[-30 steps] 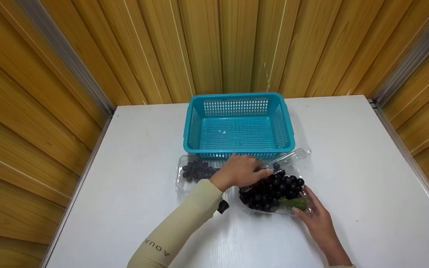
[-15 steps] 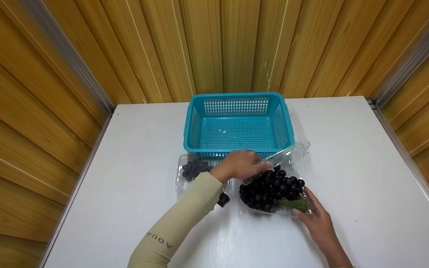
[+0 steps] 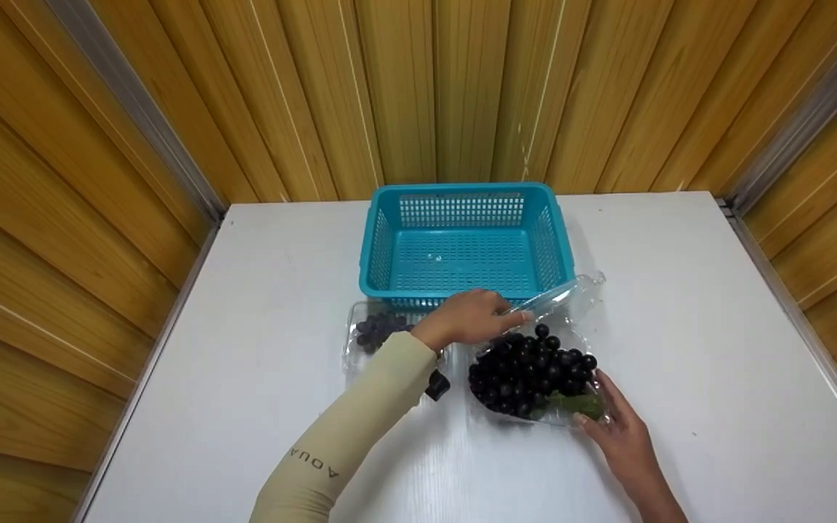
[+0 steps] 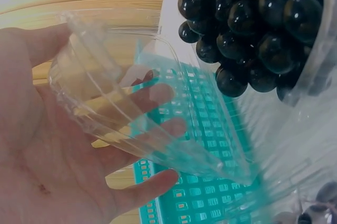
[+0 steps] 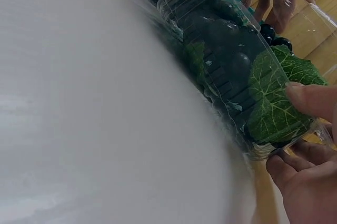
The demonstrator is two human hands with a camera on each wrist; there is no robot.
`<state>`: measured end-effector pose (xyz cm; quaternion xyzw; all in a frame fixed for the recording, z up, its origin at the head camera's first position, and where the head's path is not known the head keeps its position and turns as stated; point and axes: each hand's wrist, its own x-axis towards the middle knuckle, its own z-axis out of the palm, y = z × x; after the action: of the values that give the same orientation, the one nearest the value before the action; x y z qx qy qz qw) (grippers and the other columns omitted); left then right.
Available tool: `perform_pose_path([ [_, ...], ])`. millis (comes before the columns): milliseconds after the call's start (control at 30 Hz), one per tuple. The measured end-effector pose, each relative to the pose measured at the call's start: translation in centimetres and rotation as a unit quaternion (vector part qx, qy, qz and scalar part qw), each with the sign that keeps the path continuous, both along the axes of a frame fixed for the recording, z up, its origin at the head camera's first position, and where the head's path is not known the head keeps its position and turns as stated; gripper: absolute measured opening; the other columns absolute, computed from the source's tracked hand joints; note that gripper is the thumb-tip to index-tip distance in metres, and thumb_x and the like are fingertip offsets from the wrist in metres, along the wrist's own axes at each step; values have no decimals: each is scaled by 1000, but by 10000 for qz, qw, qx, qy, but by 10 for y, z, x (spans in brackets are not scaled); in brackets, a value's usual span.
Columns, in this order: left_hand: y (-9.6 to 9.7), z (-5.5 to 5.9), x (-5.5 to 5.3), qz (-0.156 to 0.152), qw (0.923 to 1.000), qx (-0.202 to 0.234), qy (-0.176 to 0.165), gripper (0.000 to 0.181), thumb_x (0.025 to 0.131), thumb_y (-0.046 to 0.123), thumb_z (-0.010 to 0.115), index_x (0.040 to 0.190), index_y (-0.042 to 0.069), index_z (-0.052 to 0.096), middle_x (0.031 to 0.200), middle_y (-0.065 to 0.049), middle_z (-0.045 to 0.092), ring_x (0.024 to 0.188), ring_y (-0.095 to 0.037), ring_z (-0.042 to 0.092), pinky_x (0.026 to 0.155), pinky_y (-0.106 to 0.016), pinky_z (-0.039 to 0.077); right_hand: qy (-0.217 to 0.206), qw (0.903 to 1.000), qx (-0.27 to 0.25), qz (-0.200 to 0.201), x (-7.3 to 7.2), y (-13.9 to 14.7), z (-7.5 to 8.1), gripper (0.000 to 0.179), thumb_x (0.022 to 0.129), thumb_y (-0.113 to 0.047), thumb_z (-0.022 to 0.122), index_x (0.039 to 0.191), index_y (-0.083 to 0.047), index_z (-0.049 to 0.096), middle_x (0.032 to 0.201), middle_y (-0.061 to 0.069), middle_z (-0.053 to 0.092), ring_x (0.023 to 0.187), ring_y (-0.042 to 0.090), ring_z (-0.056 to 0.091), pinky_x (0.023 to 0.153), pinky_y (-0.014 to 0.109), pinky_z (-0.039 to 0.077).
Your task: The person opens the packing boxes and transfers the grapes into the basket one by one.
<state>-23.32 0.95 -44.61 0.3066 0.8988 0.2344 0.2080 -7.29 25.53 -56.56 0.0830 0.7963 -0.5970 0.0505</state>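
A clear plastic fruit box (image 5: pixel 224 84) holds a heap of dark grapes (image 3: pixel 527 370), with a green leaf (image 3: pixel 575 404) at its near right corner. Its hinged lid (image 3: pixel 564 296) stands raised at the back. My left hand (image 3: pixel 466 317) holds this lid between thumb and fingers; in the left wrist view the fingers (image 4: pixel 152 97) show through the plastic. My right hand (image 3: pixel 625 432) grips the box's right end, thumb on the near wall over the leaf and the other fingers round the corner and underneath.
A turquoise basket (image 3: pixel 462 187) stands behind the box on the white table (image 3: pixel 244 327), a small clear bit on its floor. Left of the fruit box lies a second clear box (image 3: pixel 350 356) with grapes, partly covered by my left arm. Wood-panelled walls surround the table.
My left hand has moved slightly up and back with the lid, so the lid stands further open and more grapes show. The right hand has stayed at the box's corner.
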Motion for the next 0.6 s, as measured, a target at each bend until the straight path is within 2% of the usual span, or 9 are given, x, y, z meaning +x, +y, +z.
perform_pose_path([
  [100, 0, 1, -1, -17, 9999, 101, -111, 65, 95, 66, 36, 128, 17, 65, 124, -1, 67, 114, -19, 62, 98, -41, 49, -45, 10000, 3, -25, 1, 0, 0, 85, 89, -26, 69, 156, -21, 18, 163, 1, 18, 136, -15, 24, 105, 3, 25],
  [167, -1, 2, -1, -35, 9996, 173, -205, 66, 94, 66, 37, 129, 16, 63, 128, -1, 65, 118, -19, 61, 99, -41, 49, -111, 9999, 43, -48, 2, 1, 0, 85, 89, -26, 70, 156, -23, 17, 163, 1, 18, 136, -14, 23, 110, 9, 25],
  [267, -1, 4, -4, -55, 9992, 240, -308, 66, 94, 66, 37, 130, 16, 62, 130, -2, 64, 119, -20, 61, 100, -42, 49, -143, 9999, -12, -66, 3, 2, 1, 85, 88, -25, 70, 156, -24, 17, 163, 2, 18, 145, 1, 21, 118, 29, 23],
  [367, -2, 6, -7, -50, 9988, 277, -399, 65, 95, 64, 37, 130, 15, 62, 130, -2, 64, 119, -20, 61, 101, -43, 48, -128, 9999, -88, -59, 2, 2, 1, 86, 88, -24, 70, 156, -23, 17, 162, 4, 18, 149, 21, 17, 118, 47, 19],
  [467, -2, 7, -9, -41, 9984, 268, -501, 65, 96, 63, 37, 132, 15, 61, 132, -2, 63, 122, -20, 59, 103, -43, 47, -157, 9998, -92, -61, 3, 3, 1, 87, 88, -25, 71, 156, -22, 17, 162, 5, 18, 149, 30, 16, 118, 50, 18],
  [600, -1, 6, -11, -20, 9975, 287, -645, 66, 95, 64, 37, 135, 15, 59, 135, -2, 60, 125, -20, 56, 104, -44, 46, -239, 9997, 22, -84, 4, 3, 1, 86, 88, -28, 70, 156, -23, 17, 162, 6, 18, 149, 28, 18, 117, 49, 21],
])
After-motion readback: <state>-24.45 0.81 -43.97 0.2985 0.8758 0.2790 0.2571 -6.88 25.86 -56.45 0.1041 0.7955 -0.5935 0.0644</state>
